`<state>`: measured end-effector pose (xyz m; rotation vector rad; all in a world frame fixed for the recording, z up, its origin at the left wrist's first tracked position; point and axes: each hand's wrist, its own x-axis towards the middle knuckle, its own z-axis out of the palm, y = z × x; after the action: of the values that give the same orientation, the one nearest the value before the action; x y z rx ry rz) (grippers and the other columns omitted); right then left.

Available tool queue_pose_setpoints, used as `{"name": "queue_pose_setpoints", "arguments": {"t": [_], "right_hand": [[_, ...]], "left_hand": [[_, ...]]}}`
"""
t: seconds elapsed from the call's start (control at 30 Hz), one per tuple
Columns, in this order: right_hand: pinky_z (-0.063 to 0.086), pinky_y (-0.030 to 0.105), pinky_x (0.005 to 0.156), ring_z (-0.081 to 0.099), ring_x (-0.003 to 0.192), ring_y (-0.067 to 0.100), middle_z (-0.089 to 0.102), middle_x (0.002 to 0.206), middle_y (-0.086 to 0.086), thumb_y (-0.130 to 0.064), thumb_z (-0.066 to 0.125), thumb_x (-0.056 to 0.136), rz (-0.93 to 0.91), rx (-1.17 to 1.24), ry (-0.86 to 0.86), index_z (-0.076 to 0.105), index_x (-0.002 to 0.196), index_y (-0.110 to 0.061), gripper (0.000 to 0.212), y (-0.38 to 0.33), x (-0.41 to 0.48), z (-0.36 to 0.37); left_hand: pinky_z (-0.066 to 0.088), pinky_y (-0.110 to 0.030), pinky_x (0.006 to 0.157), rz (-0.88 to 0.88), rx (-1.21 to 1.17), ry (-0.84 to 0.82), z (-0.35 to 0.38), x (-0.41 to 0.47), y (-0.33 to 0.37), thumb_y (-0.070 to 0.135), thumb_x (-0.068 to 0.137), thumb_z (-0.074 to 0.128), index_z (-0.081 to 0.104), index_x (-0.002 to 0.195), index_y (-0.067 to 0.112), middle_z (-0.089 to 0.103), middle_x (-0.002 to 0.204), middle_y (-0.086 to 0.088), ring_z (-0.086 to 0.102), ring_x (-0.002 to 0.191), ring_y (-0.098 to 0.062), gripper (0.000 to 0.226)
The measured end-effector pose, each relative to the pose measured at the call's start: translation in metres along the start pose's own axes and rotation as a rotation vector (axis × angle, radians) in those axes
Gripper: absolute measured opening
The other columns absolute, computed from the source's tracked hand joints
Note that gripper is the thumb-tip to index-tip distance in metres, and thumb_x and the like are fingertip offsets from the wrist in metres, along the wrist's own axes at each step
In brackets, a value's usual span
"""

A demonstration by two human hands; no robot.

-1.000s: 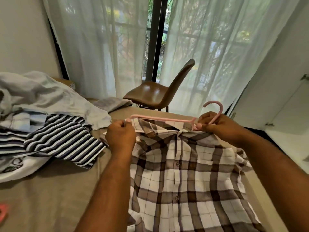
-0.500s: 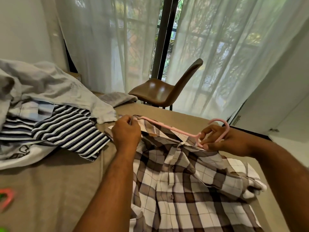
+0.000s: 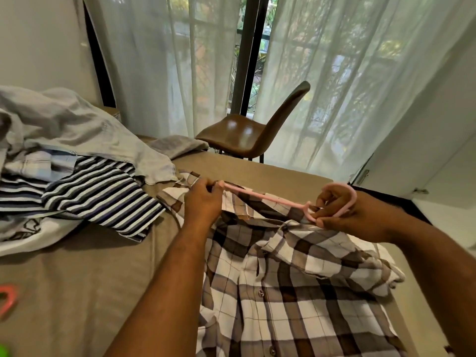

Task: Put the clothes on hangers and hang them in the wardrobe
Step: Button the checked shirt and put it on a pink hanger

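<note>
Bed surface (image 3: 77,279) carrying a plaid shirt (image 3: 296,292), soft and limp, nearest. Left grip (image 3: 203,202) pinches its shoulder; right grip (image 3: 355,215) closes round the stiff pink hanger (image 3: 268,198) at the collar. Hanger neck judged the surest hold; striped clothes (image 3: 98,199) lie beyond.

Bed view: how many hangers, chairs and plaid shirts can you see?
Hangers: 2, the pink hanger and the coral hanger, cropped at the left edge
Chairs: 1, the chair
Plaid shirts: 1, the plaid shirt
Total: 4
</note>
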<state>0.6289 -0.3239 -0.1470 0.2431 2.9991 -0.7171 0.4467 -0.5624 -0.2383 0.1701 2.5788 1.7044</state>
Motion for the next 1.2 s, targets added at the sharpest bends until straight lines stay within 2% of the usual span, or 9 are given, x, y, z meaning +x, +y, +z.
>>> {"name": "queue_pose_setpoints", "arguments": {"t": [0.17,0.3,0.4,0.5,0.6,0.73,0.93,1.1,1.2], "right_hand": [[0.049,0.026,0.086,0.062,0.100,0.007,0.067,0.105,-0.013,-0.034,0.078,0.086,0.104,-0.030,-0.042,0.075,0.105,-0.030,0.019,-0.007,0.004,0.003],[0.053,0.039,0.089,0.062,0.095,0.015,0.066,0.106,-0.005,-0.034,0.077,0.086,0.063,-0.121,0.115,0.069,0.111,-0.027,0.026,-0.012,0.014,0.028],[0.054,0.034,0.085,0.066,0.091,0.009,0.069,0.106,-0.010,-0.036,0.073,0.090,0.084,0.139,0.259,0.077,0.091,-0.032,0.006,-0.010,0.008,0.027],[0.056,0.036,0.082,0.068,0.089,0.007,0.069,0.100,-0.008,-0.046,0.074,0.087,0.100,0.210,0.415,0.069,0.097,-0.035,0.016,-0.007,0.004,0.022],[0.046,0.021,0.059,0.063,0.067,0.000,0.069,0.077,-0.014,-0.061,0.068,0.080,0.128,0.021,0.477,0.072,0.089,-0.026,0.037,-0.018,0.001,0.012],[0.038,0.010,0.050,0.058,0.051,-0.005,0.062,0.052,-0.024,-0.059,0.061,0.080,0.029,0.175,0.509,0.075,0.071,-0.025,0.038,-0.043,-0.004,-0.005],[0.041,0.009,0.054,0.062,0.062,0.010,0.068,0.063,-0.008,-0.065,0.056,0.082,-0.100,0.222,0.583,0.071,0.064,-0.024,0.047,-0.068,-0.007,-0.018],[0.046,0.012,0.062,0.064,0.066,0.000,0.069,0.067,-0.019,-0.057,0.061,0.078,-0.145,0.293,0.484,0.071,0.075,-0.030,0.028,-0.075,-0.016,-0.017],[0.049,0.025,0.065,0.060,0.079,0.009,0.064,0.088,-0.013,-0.065,0.073,0.072,-0.028,0.105,0.509,0.064,0.101,-0.039,0.040,-0.062,-0.019,-0.011]], "left_hand": [[0.042,-0.029,0.072,0.329,0.025,0.390,-0.017,-0.011,0.026,0.017,0.098,0.061,0.064,0.100,0.013,0.062,0.100,-0.005,0.051,0.088,-0.015,0.005],[0.035,-0.018,0.066,0.452,0.096,0.121,-0.005,-0.031,0.060,0.024,0.098,0.063,0.064,0.099,0.019,0.063,0.097,0.002,0.055,0.086,-0.011,0.006],[0.040,-0.021,0.067,0.344,0.137,-0.166,-0.004,-0.029,0.057,0.034,0.096,0.067,0.070,0.100,0.025,0.068,0.095,0.008,0.060,0.083,-0.008,0.011],[0.054,-0.029,0.070,0.355,0.004,-0.480,-0.015,-0.030,0.060,0.040,0.091,0.071,0.073,0.096,0.031,0.072,0.095,0.007,0.067,0.091,-0.012,0.011],[0.058,-0.039,0.080,0.492,-0.078,-0.486,-0.028,-0.039,0.078,0.042,0.090,0.071,0.074,0.095,0.033,0.074,0.092,0.007,0.069,0.089,-0.013,0.011],[0.052,-0.028,0.070,0.529,-0.012,-0.504,-0.044,-0.053,0.099,0.061,0.080,0.065,0.073,0.090,0.036,0.071,0.088,0.015,0.065,0.083,-0.004,0.028],[0.027,-0.054,0.115,0.750,0.544,-0.339,-0.028,-0.065,0.110,0.078,0.068,0.068,0.036,0.140,0.054,0.040,0.151,0.015,0.035,0.140,-0.015,0.083],[0.031,-0.047,0.105,0.846,0.332,-0.166,-0.001,-0.073,0.108,0.051,0.092,0.064,0.062,0.112,0.043,0.062,0.110,0.017,0.055,0.108,-0.008,0.022],[0.048,-0.047,0.091,0.793,0.269,-0.083,0.003,-0.069,0.101,0.053,0.094,0.059,0.071,0.100,0.037,0.066,0.088,0.014,0.061,0.084,-0.009,0.021]]}}
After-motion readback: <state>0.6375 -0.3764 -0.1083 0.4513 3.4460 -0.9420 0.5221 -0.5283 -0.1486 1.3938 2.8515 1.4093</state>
